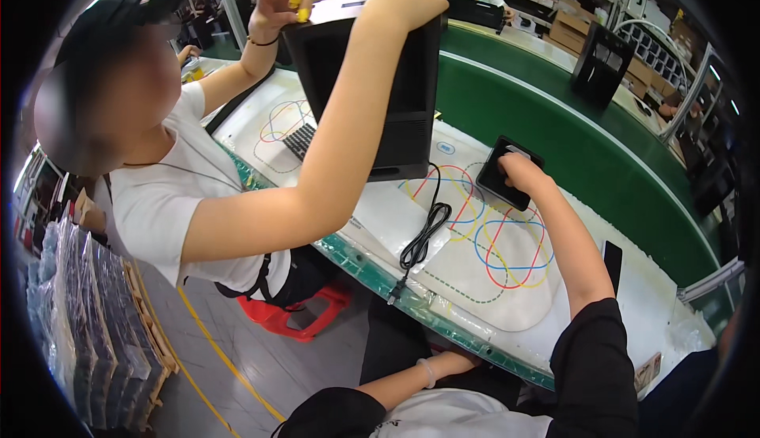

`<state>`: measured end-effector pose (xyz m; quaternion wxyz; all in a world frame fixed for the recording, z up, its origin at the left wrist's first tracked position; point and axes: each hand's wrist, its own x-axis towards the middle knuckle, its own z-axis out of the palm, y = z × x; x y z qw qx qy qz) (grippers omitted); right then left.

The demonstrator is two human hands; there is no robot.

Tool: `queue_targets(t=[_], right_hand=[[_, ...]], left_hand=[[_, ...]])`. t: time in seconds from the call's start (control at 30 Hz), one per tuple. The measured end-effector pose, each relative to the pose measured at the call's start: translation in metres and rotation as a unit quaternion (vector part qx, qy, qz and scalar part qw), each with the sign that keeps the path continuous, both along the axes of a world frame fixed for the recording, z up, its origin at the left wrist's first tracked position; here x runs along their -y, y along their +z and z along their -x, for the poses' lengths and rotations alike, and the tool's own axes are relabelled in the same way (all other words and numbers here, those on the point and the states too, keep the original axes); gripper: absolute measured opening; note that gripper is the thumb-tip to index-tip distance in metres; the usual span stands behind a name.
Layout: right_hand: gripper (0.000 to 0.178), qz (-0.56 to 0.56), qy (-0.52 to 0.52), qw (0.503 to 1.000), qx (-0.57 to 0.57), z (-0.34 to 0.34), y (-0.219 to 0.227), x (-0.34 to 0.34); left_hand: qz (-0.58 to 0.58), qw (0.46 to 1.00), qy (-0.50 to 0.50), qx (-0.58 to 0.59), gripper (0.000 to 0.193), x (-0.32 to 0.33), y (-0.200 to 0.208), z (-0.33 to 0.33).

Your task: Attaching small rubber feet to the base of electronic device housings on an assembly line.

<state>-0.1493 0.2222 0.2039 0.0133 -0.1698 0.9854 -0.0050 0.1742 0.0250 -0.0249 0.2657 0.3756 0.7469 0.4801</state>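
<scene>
My right hand (522,173) reaches down into a small black open tray (492,184) on the workbench. Its fingers are bent together at the tray's bottom, and what they pinch, if anything, is hidden. A small pale patch shows in the tray beside the fingers. My left hand (455,363), with a bracelet at the wrist, rests low near my lap by the bench's front edge; its fingers are mostly hidden. Left of the tray, a black power cord (426,236) lies in a bundle on a white sheet, its plug hanging over the edge.
A co-worker (186,200) on a red stool (297,315) holds arms around a tall black machine (404,137), with yellow covers on some fingertips. A mat with coloured loops (514,295) covers the bench. Beyond runs a green conveyor (554,121) with another black machine (602,66).
</scene>
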Motion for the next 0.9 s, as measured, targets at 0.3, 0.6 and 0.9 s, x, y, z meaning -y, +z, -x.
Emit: queue_targets(t=[0.3, 0.6, 0.9], right_hand=[[0.023, 0.030, -0.011, 0.999, -0.024, 0.006, 0.005, 0.020], [0.018, 0.073, 0.049, 0.992, -0.092, 0.003, 0.009, 0.025], [0.015, 0.214, -0.031, 0.975, -0.044, -0.026, 0.056, 0.033]], left_hand=[[-0.076, 0.992, -0.102, 0.024, 0.025, 0.069, 0.105, 0.017], [-0.109, 0.982, -0.140, 0.060, 0.025, 0.110, 0.186, 0.020], [-0.245, 0.942, -0.011, 0.230, 0.021, 0.119, 0.238, 0.031]])
